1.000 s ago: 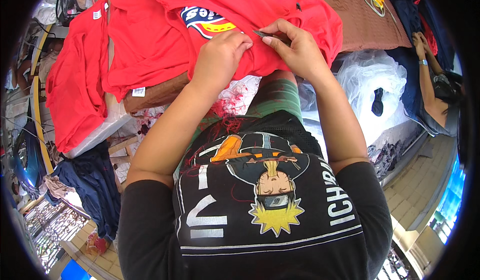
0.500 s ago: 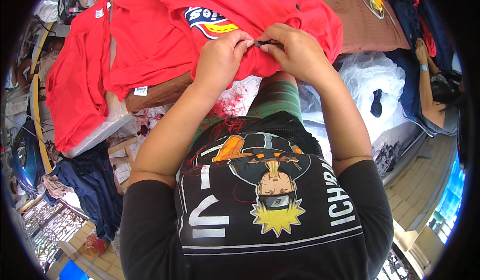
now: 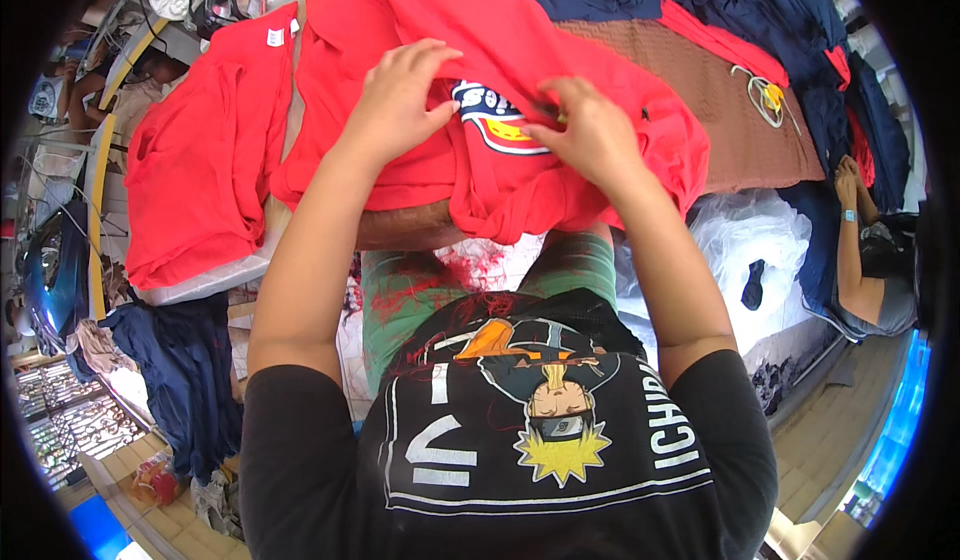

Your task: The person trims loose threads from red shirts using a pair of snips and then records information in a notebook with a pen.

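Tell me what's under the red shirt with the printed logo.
Brown cloth shows past the right side of the red shirt and along part of its near edge. What lies beneath its middle is covered.

A rumpled red garment (image 3: 490,40) lies over brown cloth (image 3: 760,140), its navy and yellow emblem (image 3: 500,134) facing up.

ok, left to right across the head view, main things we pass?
Folded red garment at left → left hand → right hand → pale cord with yellow piece → co-worker's forearm
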The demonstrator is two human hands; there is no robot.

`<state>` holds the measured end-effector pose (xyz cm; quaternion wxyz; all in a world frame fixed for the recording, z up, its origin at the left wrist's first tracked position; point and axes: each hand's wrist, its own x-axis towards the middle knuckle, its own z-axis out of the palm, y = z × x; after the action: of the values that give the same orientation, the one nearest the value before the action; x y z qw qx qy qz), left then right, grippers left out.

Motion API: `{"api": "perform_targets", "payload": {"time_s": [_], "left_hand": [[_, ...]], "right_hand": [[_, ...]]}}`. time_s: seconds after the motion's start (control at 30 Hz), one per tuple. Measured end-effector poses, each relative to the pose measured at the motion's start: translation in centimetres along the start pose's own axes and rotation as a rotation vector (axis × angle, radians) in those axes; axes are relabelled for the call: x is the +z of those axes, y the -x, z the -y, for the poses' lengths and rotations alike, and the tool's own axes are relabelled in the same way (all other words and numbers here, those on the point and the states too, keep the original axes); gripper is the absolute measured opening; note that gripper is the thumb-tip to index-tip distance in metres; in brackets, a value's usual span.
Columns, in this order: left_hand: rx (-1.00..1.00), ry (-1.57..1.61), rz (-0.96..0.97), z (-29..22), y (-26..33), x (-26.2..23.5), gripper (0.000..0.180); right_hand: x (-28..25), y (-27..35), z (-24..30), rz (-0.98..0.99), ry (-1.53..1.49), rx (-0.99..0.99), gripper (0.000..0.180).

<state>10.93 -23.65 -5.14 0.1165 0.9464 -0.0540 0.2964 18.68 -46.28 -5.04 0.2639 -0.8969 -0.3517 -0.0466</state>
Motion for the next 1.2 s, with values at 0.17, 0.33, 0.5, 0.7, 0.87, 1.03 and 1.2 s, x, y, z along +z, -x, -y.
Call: {"api": "perform_targets", "payload": {"time_s": [0.17,0.33,0.5,0.7,0.87,1.03,1.2], "left_hand": [[0.007,-0.052,0.024,2.6,-2.3,2.1,0.022],[0.014,0.139,-0.078,-5.9,-2.3,-4.0,0.025],[-0.093,0.55,0.05,-7.6,3.0,-2.7,0.015],[-0.23,0.562,-0.101,-5.8,2.1,-1.7,0.015],[0.036,0.291,-0.041,-6.7,-0.8,3.1,0.022],[-0.061,0.244,0.326,-6.3,-0.8,3.8,0.019],[-0.115,0.516,0.364,-8.6,2.6,-1.5,0.016]], "right_hand": [[-1.5,-0.1,-1.0,-0.147,0.014,-0.039,0.015],[-9.1,1.9,-1.8,-0.667,0.047,-0.128,0.016],[-6.8,5.2,-9.1,-0.388,0.184,0.09,0.027],[-6.2,5.1,-4.7,-0.314,-0.211,0.025,0.019],[-2.4,2.8,-2.6,0.081,-0.19,0.199,0.034],[-0.2,2.8,-2.1,0.055,-0.449,0.286,0.028],[-2.7,7.7,-1.6,-0.004,-0.417,-0.002,0.011]]}}
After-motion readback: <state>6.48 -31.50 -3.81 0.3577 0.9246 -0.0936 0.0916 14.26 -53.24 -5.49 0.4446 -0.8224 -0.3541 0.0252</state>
